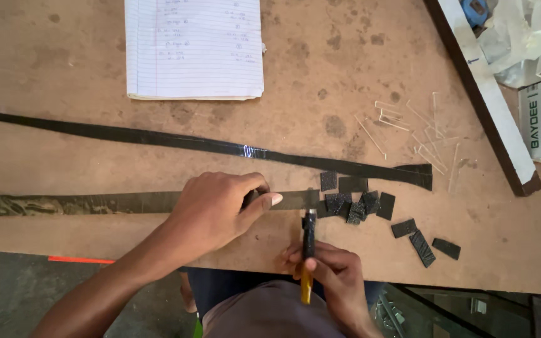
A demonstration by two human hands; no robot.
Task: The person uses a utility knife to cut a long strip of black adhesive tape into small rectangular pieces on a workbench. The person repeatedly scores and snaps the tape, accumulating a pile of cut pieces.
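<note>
The worktable [64,75] filling most of the frame is showing as matt brown fibreboard, stained and scuffed. The long black strip [95,203] running across the middle left is looking glossy and smooth, like plastic film, and the second strip [158,138] above it is catching glints of light. The cut black pieces [358,203] at centre right are appearing rougher and matt. The notebook [194,47] at upper centre is showing lined white paper. The knife [308,250] is presenting a black body with a yellow plastic end.

Even, soft daylight, faint shadows, sharp focus, slight glare on black strip [158,139].
</note>
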